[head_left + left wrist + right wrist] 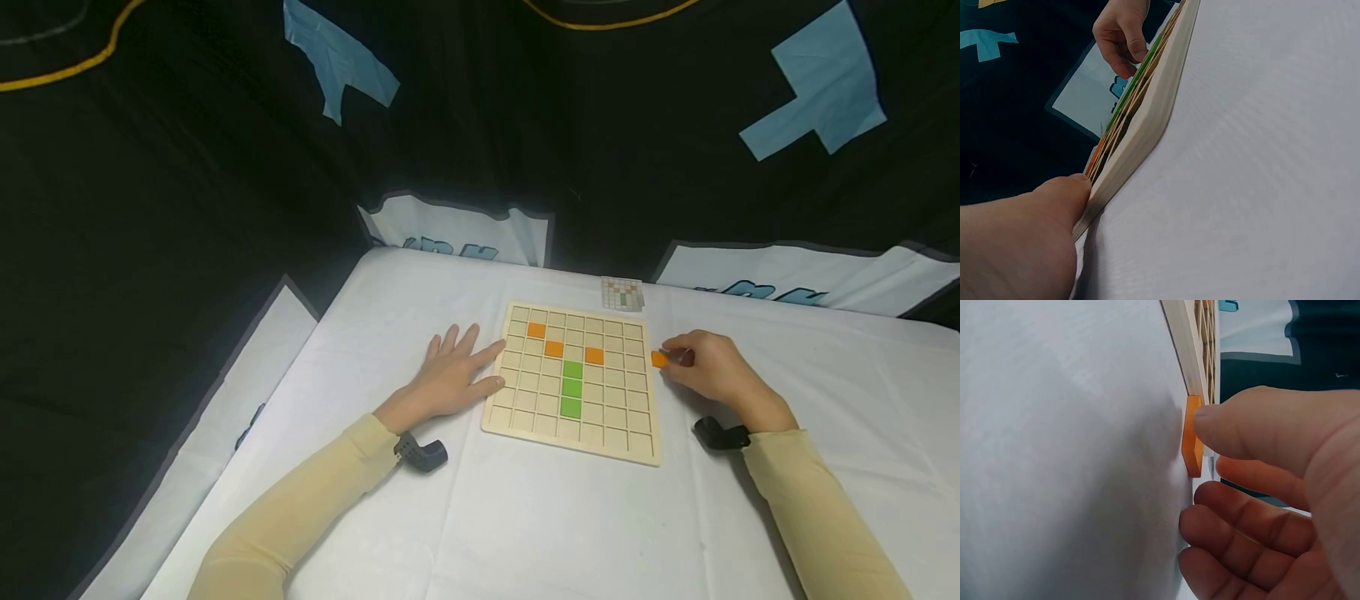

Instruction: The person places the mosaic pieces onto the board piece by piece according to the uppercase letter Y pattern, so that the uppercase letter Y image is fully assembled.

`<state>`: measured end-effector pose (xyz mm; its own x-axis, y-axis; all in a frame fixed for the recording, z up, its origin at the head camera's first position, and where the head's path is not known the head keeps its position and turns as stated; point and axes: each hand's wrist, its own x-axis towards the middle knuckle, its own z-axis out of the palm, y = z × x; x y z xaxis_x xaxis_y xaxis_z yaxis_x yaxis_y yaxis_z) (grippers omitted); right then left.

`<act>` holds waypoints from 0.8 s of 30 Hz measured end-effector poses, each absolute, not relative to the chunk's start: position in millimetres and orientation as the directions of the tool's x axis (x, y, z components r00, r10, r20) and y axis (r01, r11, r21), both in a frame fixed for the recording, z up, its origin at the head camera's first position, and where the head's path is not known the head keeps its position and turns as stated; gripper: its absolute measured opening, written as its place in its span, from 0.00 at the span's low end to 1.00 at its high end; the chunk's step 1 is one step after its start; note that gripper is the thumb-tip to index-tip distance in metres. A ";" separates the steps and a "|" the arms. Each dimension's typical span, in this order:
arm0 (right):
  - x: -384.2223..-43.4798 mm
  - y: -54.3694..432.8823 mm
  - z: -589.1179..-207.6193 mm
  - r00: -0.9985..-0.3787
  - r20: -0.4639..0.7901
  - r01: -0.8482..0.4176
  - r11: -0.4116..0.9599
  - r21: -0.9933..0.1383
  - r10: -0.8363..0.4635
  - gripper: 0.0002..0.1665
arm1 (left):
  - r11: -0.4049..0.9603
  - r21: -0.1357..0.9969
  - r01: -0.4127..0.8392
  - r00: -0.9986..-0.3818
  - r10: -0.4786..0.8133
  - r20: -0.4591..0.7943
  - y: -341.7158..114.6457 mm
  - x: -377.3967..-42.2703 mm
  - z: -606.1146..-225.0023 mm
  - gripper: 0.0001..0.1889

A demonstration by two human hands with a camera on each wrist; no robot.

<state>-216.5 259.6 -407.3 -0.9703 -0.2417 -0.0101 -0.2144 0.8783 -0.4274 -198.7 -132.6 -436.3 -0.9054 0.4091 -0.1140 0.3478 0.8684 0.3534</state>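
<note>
A square wooden grid board [570,429] lies on the white cloth. Three orange tiles [554,349] sit in its upper cells, and three green tiles [572,388] form a column below them. My left hand [448,382] is spread flat at the board's left side, its thumb and index fingertips resting on the rim. Just beyond the right edge, my right hand [708,364] pinches another orange tile [1192,437] between thumb and index finger. In the right wrist view that tile stands close against the board's side, low over the cloth, while the other fingers curl loosely beneath.
A small card [622,293] printed with a coloured grid pattern lies behind the board near the table's far edge. Dark fabric [525,125] with blue tape patches hangs behind the table. Each wrist carries a black camera mount [722,434].
</note>
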 end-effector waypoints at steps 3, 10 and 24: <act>-216.3 259.2 -407.9 -0.969 -0.002 -0.223 0.879 -0.422 -0.247 0.22 | 0.868 0.355 0.347 -0.906 0.408 -0.114 -132.5 -198.3 -436.1 0.36; -215.8 259.1 -409.4 -0.967 -0.002 -0.229 0.876 -0.425 -0.254 0.21 | 0.866 0.360 0.347 -0.905 0.410 -0.115 -132.4 -198.7 -437.3 0.36; -215.4 253.6 -411.4 -0.964 0.016 -0.247 0.874 -0.419 -0.265 0.18 | 0.867 0.351 0.353 -0.902 0.415 -0.117 -133.5 -199.7 -438.0 0.36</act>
<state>-215.4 253.6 -411.4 -0.9641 -0.2649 0.0165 -0.2471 0.8735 -0.4194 -199.7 -133.5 -438.0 -0.9024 0.4147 -0.1174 0.3528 0.8672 0.3515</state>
